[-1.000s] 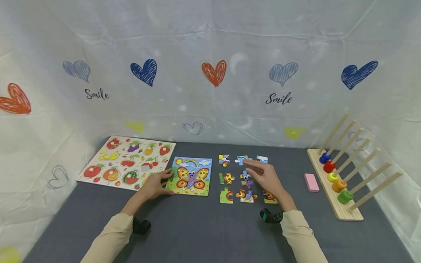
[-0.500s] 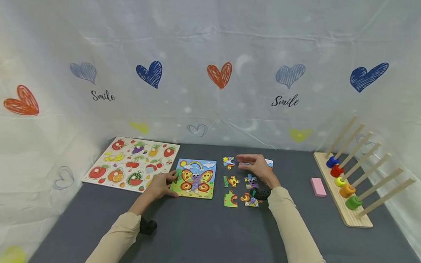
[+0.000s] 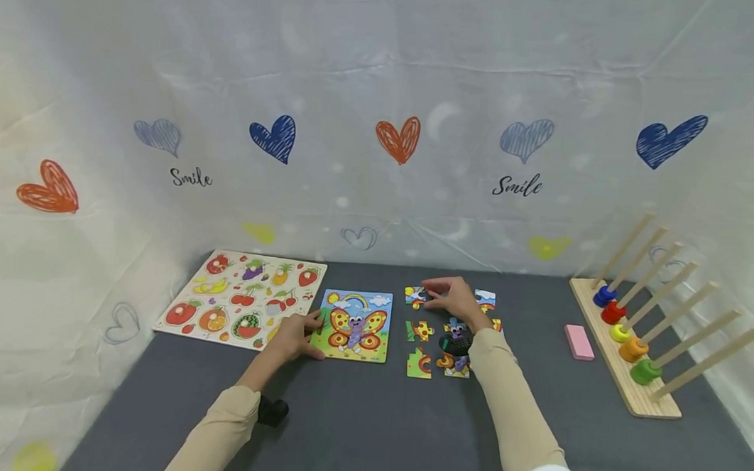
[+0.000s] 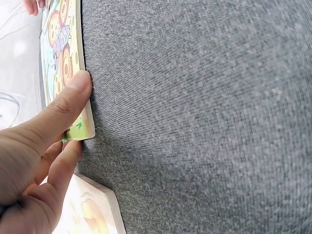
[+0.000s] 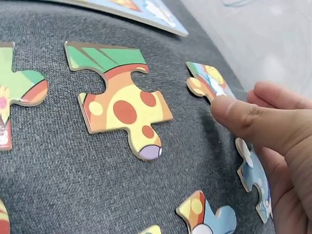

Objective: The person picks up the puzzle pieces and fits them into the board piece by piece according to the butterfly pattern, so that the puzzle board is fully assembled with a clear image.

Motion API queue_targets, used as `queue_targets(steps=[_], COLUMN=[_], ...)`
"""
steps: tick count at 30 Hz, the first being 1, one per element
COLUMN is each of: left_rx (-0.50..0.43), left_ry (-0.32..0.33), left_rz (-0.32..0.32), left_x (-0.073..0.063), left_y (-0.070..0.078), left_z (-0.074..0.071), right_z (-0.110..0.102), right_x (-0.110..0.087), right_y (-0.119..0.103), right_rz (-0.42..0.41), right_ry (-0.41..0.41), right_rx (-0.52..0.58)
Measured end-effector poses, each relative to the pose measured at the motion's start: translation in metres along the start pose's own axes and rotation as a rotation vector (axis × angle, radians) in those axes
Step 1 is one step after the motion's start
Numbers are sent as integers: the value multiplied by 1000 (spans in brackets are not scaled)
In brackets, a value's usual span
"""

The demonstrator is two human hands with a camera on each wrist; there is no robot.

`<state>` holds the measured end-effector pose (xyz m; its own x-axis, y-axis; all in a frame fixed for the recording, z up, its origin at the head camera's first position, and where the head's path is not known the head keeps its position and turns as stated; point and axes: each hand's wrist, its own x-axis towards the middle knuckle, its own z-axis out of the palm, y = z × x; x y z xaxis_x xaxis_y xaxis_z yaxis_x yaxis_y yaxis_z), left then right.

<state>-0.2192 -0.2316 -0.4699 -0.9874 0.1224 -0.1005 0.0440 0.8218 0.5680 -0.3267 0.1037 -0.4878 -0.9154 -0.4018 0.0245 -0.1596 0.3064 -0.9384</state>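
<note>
My left hand [image 3: 290, 339] grips the near left corner of a square butterfly picture board [image 3: 354, 337], lying flat on the dark cloth. In the left wrist view, the thumb [image 4: 73, 95] presses along the board's edge, with other fingers curled around its corner. To the right lie loose jigsaw pieces in rows. My right hand [image 3: 457, 296] reaches over the back row, thumb and index finger apart, fingertips right at the edge of the sun piece [image 5: 210, 80]. Nearer that wrist camera lies a yellow piece with red spots [image 5: 129, 107]. The hand and sleeve partly hide several pieces.
Behind the left hand lies a wooden fruit peg board [image 3: 232, 306]. A pink block [image 3: 579, 342] sits at the right, beside a wooden rack [image 3: 633, 363] with upright pegs and coloured rings. A white printed curtain [image 3: 328, 190] hangs behind the table.
My right hand has moved left and away from me, from above the middle of the jigsaw pieces to the sun piece. The left hand stays on the board; the head view has shifted slightly.
</note>
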Motion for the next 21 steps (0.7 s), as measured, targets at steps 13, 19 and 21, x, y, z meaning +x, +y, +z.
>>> queue_targets(steps=[13,19,21], left_rx=[-45,-39,-40], left_ry=[7,22,29], left_rz=[10,22,24], left_x=[-3,-2,-1], left_y=[-2,-2,-1], left_z=[2,3,4], right_z=[6,8,8], right_x=[6,7,7], right_y=[-2,-2,-2], right_rz=[52,43,27], right_ry=[35,28,37], right_rx=[-192,-182,-185])
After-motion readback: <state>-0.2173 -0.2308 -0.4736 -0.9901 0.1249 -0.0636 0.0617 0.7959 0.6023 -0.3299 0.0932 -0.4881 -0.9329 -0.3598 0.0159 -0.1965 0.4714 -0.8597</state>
